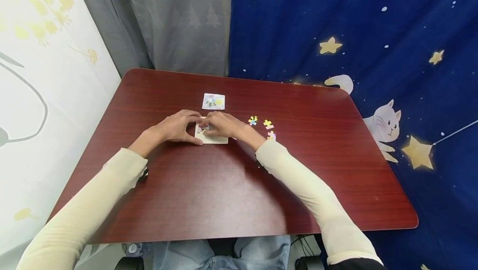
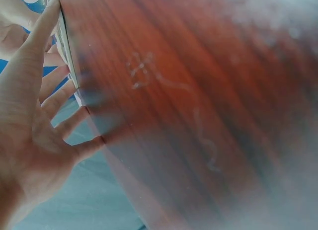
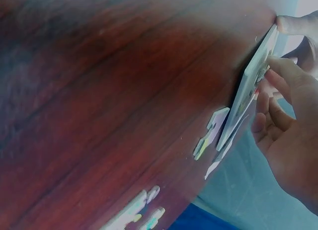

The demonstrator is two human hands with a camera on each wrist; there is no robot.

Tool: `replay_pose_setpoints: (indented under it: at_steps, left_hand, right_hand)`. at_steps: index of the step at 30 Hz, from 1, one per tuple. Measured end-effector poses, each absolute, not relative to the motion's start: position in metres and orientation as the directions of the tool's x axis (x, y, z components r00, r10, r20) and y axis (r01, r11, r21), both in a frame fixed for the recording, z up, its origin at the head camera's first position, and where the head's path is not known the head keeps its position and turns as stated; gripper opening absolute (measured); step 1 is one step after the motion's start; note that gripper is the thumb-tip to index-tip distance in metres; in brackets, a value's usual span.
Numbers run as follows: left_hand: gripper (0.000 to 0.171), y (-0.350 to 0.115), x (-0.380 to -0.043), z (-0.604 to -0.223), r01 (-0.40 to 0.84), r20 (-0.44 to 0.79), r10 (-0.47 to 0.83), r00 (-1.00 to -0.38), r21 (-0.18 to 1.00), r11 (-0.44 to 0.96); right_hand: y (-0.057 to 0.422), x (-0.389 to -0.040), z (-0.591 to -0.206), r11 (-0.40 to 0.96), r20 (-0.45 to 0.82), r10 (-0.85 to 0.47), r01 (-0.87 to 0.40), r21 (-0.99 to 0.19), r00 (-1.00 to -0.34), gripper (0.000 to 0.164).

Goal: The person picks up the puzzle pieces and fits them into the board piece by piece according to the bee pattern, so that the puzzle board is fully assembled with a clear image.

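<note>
A cream puzzle board [image 1: 218,140] lies flat on the table, partly covered by both hands. My left hand [image 1: 178,126] spans its left side, thumb at the near corner; the left wrist view shows the fingers spread and fairly straight, several tips on the tabletop. Over the middle of the board, my right hand [image 1: 225,125] pinches a small puzzle piece [image 3: 267,71] against the surface with its fingertips, the other fingers curled. That piece is mostly hidden. Colourful printed parts [image 1: 203,130] show on the board between the hands.
A picture card [image 1: 213,101] lies beyond the board. Several loose puzzle pieces [image 1: 268,124] are scattered to the right, and another piece [image 3: 212,133] lies close beside the board. The reddish-brown table [image 1: 209,195] meets curtains at the back and right.
</note>
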State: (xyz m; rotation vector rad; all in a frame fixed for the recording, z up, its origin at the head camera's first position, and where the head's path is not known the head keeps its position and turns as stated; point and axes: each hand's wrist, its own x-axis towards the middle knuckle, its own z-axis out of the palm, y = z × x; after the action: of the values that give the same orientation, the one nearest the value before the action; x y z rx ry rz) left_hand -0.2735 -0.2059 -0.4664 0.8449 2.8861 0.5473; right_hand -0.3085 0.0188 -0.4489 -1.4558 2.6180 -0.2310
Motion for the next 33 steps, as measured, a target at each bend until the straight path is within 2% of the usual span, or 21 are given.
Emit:
replay_pose_setpoints:
  at_steps: [10,24,33]
  left_hand:
    - [0.092,-0.204,-0.274,-0.464,0.513,0.024,0.544,-0.839,0.369,0.775]
    - [0.092,-0.205,-0.274,-0.466,0.516,0.018,0.549,-0.836,0.370,0.773]
    - [0.091,-0.204,-0.272,-0.465,0.523,0.036,0.552,-0.833,0.379,0.764]
  right_hand:
    - [0.020,-0.308,-0.448,0.554,-0.051,-0.831,-0.816,-0.164,-0.554,0.033]
    - [0.023,-0.313,-0.456,0.547,-0.020,-0.819,-0.771,-0.326,-0.573,0.031]
    - [0.024,-0.313,-0.458,0.575,0.010,-0.767,-0.693,-0.435,-0.642,0.026]
